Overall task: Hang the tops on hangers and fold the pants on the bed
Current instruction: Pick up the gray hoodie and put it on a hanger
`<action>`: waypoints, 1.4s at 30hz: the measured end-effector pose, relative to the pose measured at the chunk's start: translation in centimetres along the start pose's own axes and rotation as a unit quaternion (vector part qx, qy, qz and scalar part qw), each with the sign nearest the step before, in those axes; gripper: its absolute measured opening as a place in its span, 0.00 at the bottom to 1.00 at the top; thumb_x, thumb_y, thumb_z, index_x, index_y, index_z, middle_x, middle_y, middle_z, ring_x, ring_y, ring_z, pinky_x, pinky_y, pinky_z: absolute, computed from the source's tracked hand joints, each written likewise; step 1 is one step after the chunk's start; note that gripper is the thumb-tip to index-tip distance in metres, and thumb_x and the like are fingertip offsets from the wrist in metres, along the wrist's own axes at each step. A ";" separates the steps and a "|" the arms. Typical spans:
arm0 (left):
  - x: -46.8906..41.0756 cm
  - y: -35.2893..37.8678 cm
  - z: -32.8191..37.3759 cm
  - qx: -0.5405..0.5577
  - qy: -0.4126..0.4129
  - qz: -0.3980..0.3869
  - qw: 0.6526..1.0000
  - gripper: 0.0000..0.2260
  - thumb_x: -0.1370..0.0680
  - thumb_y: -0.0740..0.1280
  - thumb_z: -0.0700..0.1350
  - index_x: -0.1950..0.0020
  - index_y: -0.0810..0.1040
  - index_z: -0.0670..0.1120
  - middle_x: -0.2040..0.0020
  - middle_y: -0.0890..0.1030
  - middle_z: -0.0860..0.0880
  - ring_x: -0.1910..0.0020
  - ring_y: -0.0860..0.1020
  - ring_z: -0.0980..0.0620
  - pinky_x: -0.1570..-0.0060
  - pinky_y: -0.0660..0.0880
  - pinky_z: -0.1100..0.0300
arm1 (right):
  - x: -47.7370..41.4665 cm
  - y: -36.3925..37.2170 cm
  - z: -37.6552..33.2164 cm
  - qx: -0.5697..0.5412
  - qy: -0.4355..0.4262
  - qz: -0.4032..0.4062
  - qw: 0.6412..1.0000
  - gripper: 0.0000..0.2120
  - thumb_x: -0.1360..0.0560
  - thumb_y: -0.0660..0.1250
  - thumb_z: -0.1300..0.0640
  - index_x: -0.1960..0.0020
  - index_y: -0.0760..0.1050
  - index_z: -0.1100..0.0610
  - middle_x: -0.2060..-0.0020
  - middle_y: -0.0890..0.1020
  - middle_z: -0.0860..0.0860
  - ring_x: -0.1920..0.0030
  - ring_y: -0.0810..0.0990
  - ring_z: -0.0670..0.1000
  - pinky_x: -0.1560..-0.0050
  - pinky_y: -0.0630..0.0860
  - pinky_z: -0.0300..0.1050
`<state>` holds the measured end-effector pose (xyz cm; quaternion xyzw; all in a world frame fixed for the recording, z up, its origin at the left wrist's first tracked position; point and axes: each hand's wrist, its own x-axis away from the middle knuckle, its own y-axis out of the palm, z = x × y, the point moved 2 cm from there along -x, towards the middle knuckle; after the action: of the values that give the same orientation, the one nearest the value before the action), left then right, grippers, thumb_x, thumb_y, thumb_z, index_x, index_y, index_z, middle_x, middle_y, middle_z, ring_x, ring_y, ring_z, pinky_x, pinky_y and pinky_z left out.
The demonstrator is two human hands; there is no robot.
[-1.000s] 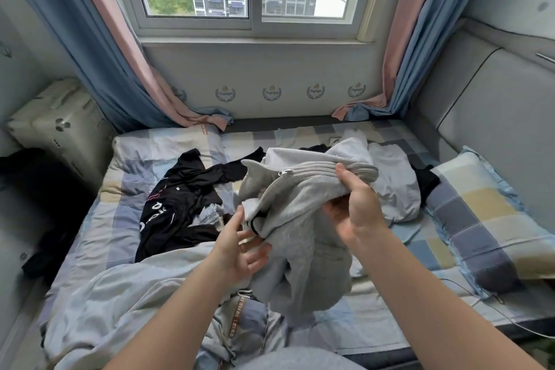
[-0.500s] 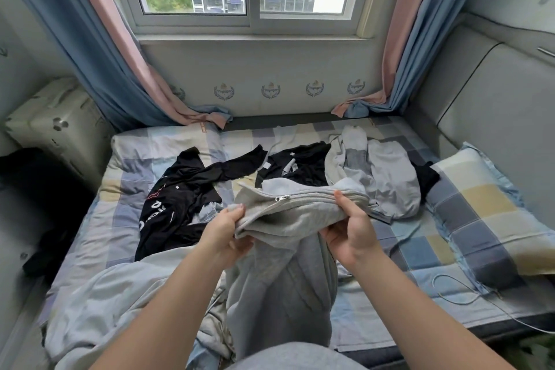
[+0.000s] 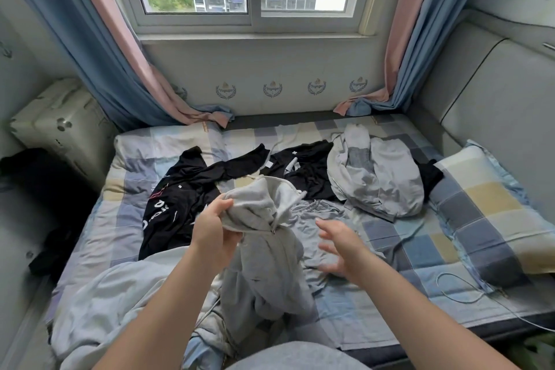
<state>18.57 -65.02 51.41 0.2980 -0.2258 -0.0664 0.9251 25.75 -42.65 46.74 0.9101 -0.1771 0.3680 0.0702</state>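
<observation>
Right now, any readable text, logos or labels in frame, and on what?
Nothing reads cleanly.
Black top: white letters, creased, unreadable.
Other black top: white cross mark, no words.
Wall crests: lettering too small.
Orange sheet tags: blurred.
Grey zip top, left hand: no print shows.

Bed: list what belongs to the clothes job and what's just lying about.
Job: grey garment gripped by left hand; black top; second black top; pale jacket.
Lying about: pillow; duvet; suitcase; curtain.
</observation>
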 end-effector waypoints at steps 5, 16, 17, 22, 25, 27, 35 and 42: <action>0.8 0.1 0.6 0.011 -0.031 -0.048 0.998 0.17 0.27 0.59 0.42 0.42 0.75 0.35 0.53 0.79 0.37 0.56 0.81 0.44 0.51 0.77 0.53 | 0.7 2.4 -3.2 0.150 -0.132 -0.022 0.980 0.47 0.28 0.74 0.41 0.20 0.50 0.48 0.24 0.62 0.53 0.28 0.66 0.56 0.36 0.70 0.56; 0.4 -3.8 1.5 -0.126 0.012 0.062 0.990 0.11 0.21 0.56 0.39 0.49 0.78 0.38 0.52 0.78 0.38 0.54 0.78 0.44 0.52 0.74 0.52 | -1.7 1.3 -3.1 0.015 -0.127 -0.007 0.992 0.03 0.21 0.67 0.66 0.54 0.78 0.62 0.63 0.79 0.56 0.66 0.77 0.50 0.66 0.77 0.44; 0.0 -4.4 1.1 -0.184 0.002 0.093 0.979 0.09 0.21 0.57 0.38 0.50 0.77 0.38 0.53 0.76 0.39 0.56 0.76 0.44 0.56 0.72 0.53 | -1.5 1.0 -3.6 -0.013 -0.136 -0.013 0.991 0.05 0.20 0.66 0.65 0.54 0.78 0.62 0.65 0.79 0.55 0.67 0.78 0.49 0.66 0.77 0.44; -0.9 -5.8 -2.3 -0.284 -0.117 0.097 0.947 0.15 0.33 0.67 0.40 0.48 0.77 0.37 0.54 0.77 0.38 0.56 0.76 0.43 0.57 0.72 0.52 | 1.2 1.3 -4.7 -0.050 -0.177 -0.089 0.979 0.07 0.21 0.68 0.62 0.56 0.81 0.59 0.67 0.80 0.53 0.69 0.78 0.48 0.68 0.76 0.40; -1.3 -6.1 -3.6 -0.341 -0.158 0.084 0.923 0.12 0.26 0.73 0.49 0.47 0.80 0.45 0.49 0.82 0.46 0.55 0.83 0.45 0.60 0.78 0.55 | 3.0 1.4 -4.8 -0.078 -0.182 -0.147 0.969 0.05 0.23 0.69 0.60 0.54 0.82 0.61 0.62 0.82 0.56 0.64 0.81 0.51 0.62 0.80 0.42; -1.7 -6.3 -4.0 -0.369 -0.165 0.077 0.911 0.16 0.28 0.75 0.58 0.47 0.82 0.49 0.47 0.82 0.50 0.53 0.85 0.47 0.58 0.81 0.55 | 4.0 1.1 -5.1 -0.090 -0.182 -0.177 0.963 0.05 0.26 0.71 0.59 0.56 0.83 0.60 0.62 0.83 0.56 0.65 0.83 0.50 0.64 0.81 0.41; -3.4 -4.5 -5.0 -0.374 -0.113 0.078 0.917 0.07 0.22 0.66 0.34 0.46 0.81 0.32 0.54 0.82 0.35 0.56 0.80 0.42 0.54 0.75 0.48 | 5.1 -1.6 -5.4 -0.070 -0.187 -0.234 0.951 0.06 0.25 0.68 0.58 0.58 0.82 0.59 0.62 0.82 0.56 0.63 0.82 0.50 0.61 0.80 0.41; -3.3 -4.1 -5.6 -0.286 -0.149 0.052 0.945 0.11 0.18 0.60 0.32 0.52 0.82 0.37 0.54 0.82 0.37 0.59 0.81 0.43 0.58 0.79 0.53 | 4.6 -4.3 -6.1 0.020 -0.254 -0.108 0.961 0.06 0.22 0.67 0.61 0.57 0.80 0.61 0.63 0.79 0.56 0.63 0.77 0.49 0.62 0.76 0.37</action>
<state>18.19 -64.61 43.75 -0.0048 -0.3479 -0.1238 0.9293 26.47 -38.31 54.33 0.9886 -0.0822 0.1181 0.0445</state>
